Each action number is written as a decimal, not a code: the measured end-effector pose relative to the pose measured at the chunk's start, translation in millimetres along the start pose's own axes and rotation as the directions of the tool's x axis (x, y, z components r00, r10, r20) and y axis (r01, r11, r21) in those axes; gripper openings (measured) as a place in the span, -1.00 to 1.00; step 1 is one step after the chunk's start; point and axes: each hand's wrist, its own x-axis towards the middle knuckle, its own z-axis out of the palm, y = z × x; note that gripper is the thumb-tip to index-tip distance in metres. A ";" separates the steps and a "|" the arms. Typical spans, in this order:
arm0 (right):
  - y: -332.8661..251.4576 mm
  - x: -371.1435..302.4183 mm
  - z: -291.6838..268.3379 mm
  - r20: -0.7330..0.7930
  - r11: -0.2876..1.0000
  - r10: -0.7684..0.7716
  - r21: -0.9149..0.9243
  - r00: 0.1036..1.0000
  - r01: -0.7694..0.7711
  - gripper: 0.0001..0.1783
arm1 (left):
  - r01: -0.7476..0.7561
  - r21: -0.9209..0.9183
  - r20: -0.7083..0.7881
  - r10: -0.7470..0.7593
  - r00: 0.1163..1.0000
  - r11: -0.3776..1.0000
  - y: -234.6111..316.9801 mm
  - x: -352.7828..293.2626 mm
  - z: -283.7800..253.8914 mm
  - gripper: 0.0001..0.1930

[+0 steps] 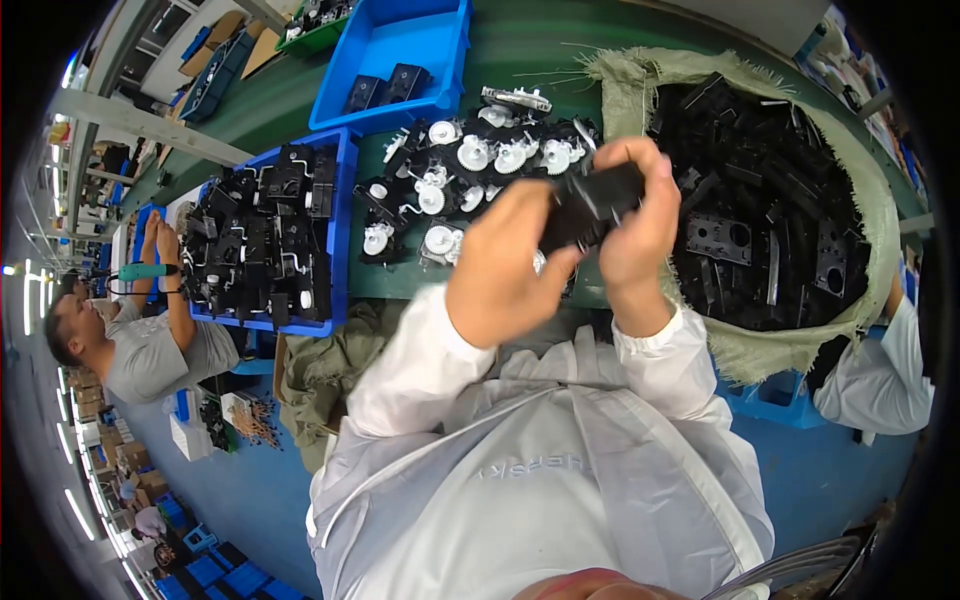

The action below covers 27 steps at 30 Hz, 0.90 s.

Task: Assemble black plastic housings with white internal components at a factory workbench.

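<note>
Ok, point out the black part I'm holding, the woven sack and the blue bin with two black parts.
Black part (pixel 598 202), head view: its middle.
Woven sack (pixel 873 190), head view: right rim.
Blue bin (pixel 400 42), head view: bare inside floor.

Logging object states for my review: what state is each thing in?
Black part: in both hands, motion-blurred
Left hand: closed on it
Right hand: closed on it
Geared assemblies: loose on the green table
Sack: open, heaped with black pieces
Left blue bin: open, filled with black units
Far blue bin: open, black blocks inside
</note>
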 end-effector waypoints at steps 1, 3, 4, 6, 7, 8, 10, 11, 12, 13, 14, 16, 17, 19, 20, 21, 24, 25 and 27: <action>-2.9 3.3 4.7 -0.067 0.999 0.028 -0.039 0.997 -0.030 -0.47 | 0.038 0.015 0.072 -0.039 0.997 0.999 -9.5 11.9 -9.6 -0.51; -12.2 6.4 7.0 -0.141 0.996 0.045 -0.074 0.989 -0.056 -0.49 | 0.140 -0.117 0.090 -0.130 0.988 0.983 -43.6 49.3 -28.3 -0.55; -18.7 4.6 4.1 -0.147 0.990 0.030 -0.130 0.989 -0.049 -0.50 | 0.248 -0.139 0.108 -0.234 0.966 0.959 -70.0 76.2 -42.9 -0.59; -33.2 -4.9 -6.6 -0.159 0.970 -0.003 -0.239 0.987 -0.036 -0.52 | 0.250 -0.055 0.053 -0.248 0.967 0.967 -134.8 127.3 -68.3 -0.57; -39.6 -9.7 -13.8 -0.167 0.955 -0.023 -0.294 0.986 -0.028 -0.53 | 0.256 -0.094 -0.014 -0.258 0.966 0.962 -175.0 153.1 -73.6 -0.55; -47.3 -15.6 -24.2 -0.127 0.962 0.033 -0.264 0.991 -0.066 -0.58 | 0.408 0.118 0.005 -0.411 0.911 0.905 -218.7 176.5 -87.0 -0.54; -62.6 -32.6 -44.1 -0.125 0.966 0.076 -0.236 0.989 -0.104 -0.62 | 0.454 0.376 0.089 -0.519 0.850 0.808 -309.1 215.9 -103.0 -0.47; -69.1 -40.5 -52.5 -0.152 0.947 0.151 -0.260 0.977 -0.187 -0.65 | 0.470 0.481 0.068 -0.567 0.821 0.740 -353.4 228.5 -96.6 -0.46; -72.3 -43.6 -60.3 -0.213 0.910 0.235 -0.295 0.948 -0.292 -0.69 | 0.451 0.558 0.058 -0.575 0.816 0.696 -392.1 239.9 -90.3 -0.45; -73.0 -45.1 -66.3 -0.209 0.924 0.206 -0.281 0.956 -0.261 -0.69 | 0.494 0.579 0.040 -0.628 0.777 0.649 -424.0 242.8 -83.4 -0.45; -73.9 -47.6 -70.5 -0.230 0.902 0.181 -0.348 0.956 -0.254 -0.70 | 0.533 0.599 0.022 -0.678 0.735 0.597 -446.7 243.7 -76.6 -0.45; -77.1 -51.6 -77.6 -0.256 0.842 0.136 -0.479 0.957 -0.248 -0.73 | 0.478 0.680 0.066 -0.695 0.716 0.557 -461.1 242.0 -65.4 -0.41; -79.6 -53.8 -80.6 -0.275 0.800 0.118 -0.543 0.954 -0.255 -0.74 | 0.432 0.750 0.082 -0.718 0.691 0.501 -454.0 238.0 -61.5 -0.37; -87.4 -59.1 -87.3 -0.286 0.772 0.072 -0.591 0.956 -0.234 -0.75 | 0.386 0.787 0.038 -0.663 0.748 0.482 -415.7 233.3 -49.3 -0.36; -92.2 -61.9 -90.8 -0.285 0.737 0.034 -0.641 0.958 -0.216 -0.75 | 0.362 0.818 -0.019 -0.606 0.795 0.448 -388.9 228.9 -41.6 -0.34; -96.6 -64.4 -94.4 -0.280 0.697 -0.002 -0.689 0.960 -0.199 -0.76 | 0.342 0.846 -0.075 -0.544 0.836 0.409 -359.6 223.9 -34.8 -0.33; -105.6 -67.5 -103.9 -0.298 0.639 -0.054 -0.744 0.953 -0.196 -0.76 | 0.132 0.763 0.249 -0.477 0.843 0.633 -274.5 218.7 -33.5 -0.27; -108.1 -68.1 -106.4 -0.315 0.621 -0.063 -0.755 0.947 -0.209 -0.76 | 0.148 0.777 0.240 -0.505 0.829 0.612 -252.7 212.6 -32.1 -0.27; -111.3 -68.9 -108.9 -0.356 0.593 -0.093 -0.770 0.930 -0.235 -0.76 | 0.233 0.567 0.566 -0.579 0.587 0.790 -222.2 199.8 -25.7 -0.17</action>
